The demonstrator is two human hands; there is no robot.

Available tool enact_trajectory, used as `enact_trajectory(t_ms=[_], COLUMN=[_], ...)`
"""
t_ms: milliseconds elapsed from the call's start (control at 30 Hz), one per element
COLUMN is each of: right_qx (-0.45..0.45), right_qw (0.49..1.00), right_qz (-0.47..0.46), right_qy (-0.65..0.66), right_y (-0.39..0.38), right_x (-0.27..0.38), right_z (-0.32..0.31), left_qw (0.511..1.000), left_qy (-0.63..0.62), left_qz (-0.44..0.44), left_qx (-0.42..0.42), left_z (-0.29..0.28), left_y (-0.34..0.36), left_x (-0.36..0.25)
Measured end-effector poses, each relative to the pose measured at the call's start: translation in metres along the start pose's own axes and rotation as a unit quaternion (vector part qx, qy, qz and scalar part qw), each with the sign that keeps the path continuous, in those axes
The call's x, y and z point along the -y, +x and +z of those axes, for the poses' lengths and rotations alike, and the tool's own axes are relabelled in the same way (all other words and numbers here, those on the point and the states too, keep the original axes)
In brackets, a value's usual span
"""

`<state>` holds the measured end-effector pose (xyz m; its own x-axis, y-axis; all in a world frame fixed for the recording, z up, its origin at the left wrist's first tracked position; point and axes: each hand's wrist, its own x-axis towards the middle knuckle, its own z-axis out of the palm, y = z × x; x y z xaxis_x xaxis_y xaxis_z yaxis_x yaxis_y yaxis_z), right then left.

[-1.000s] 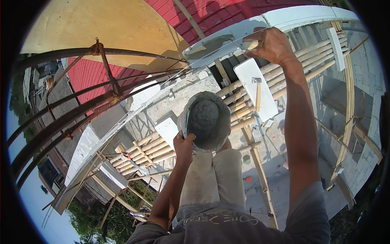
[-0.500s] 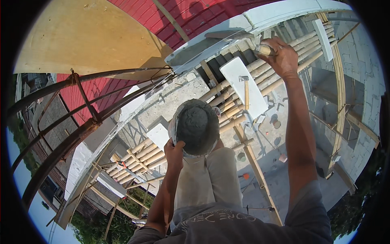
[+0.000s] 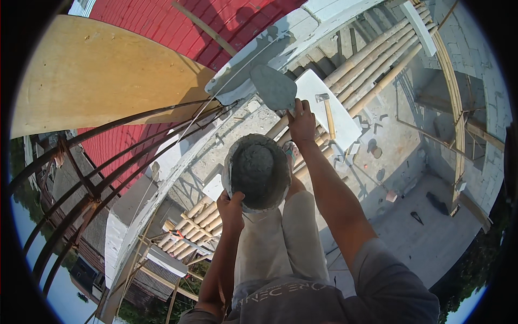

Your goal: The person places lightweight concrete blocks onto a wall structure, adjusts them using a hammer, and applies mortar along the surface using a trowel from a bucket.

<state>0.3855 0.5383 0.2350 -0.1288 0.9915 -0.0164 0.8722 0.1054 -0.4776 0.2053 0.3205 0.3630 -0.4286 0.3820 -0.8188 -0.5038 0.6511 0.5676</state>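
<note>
My left hand grips the near left rim of a round bucket, its thumb hooked over the edge. Grey wet mortar lies in the bucket, which is held in front of my knees. In my right hand is a trowel, its broad blade smeared grey and pointing up and left. The handle is mostly hidden by the fingers. Past the blade runs a pale block wall with grey mortar on its face, close to the blade but I cannot tell if they touch.
Below me is a platform of bamboo poles. A hatchet with a wooden handle lies on a white block at the right. Rusty steel bars jut out at left, near a plywood sheet. A taut string crosses along the wall.
My right hand has brought the trowel from the far right back left and nearer the bucket, turning the blade's broad face into view. My left hand keeps the bucket. The view has shifted.
</note>
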Motion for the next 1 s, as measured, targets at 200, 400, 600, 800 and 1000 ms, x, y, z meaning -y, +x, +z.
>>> enact_trajectory(t_ms=[200, 400, 600, 800, 1000], right_qx=[0.141, 0.222, 0.362, 0.430, 0.316], right_qw=[0.988, 0.975, 0.923, 0.795, 0.836], right_qz=[0.015, 0.000, 0.104, 0.248, 0.218], right_qy=[0.061, 0.008, -0.081, 0.349, 0.392], right_y=[-0.103, -0.123, -0.096, -0.099, -0.099], right_x=[-0.035, -0.030, 0.001, -0.037, -0.027], right_z=[-0.108, -0.150, -0.129, -0.146, -0.152], left_qw=[0.998, 0.998, 0.981, 0.990, 0.996], left_qy=[-0.018, 0.007, 0.130, 0.044, 0.007], left_qz=[-0.009, 0.033, 0.100, 0.062, 0.038], left_qx=[0.056, 0.056, 0.101, 0.117, 0.075], left_z=[0.004, 0.039, 0.073, 0.072, 0.085], left_y=[0.008, 0.018, 0.010, 0.018, 0.014], left_x=[-0.005, -0.004, -0.018, -0.027, -0.037])
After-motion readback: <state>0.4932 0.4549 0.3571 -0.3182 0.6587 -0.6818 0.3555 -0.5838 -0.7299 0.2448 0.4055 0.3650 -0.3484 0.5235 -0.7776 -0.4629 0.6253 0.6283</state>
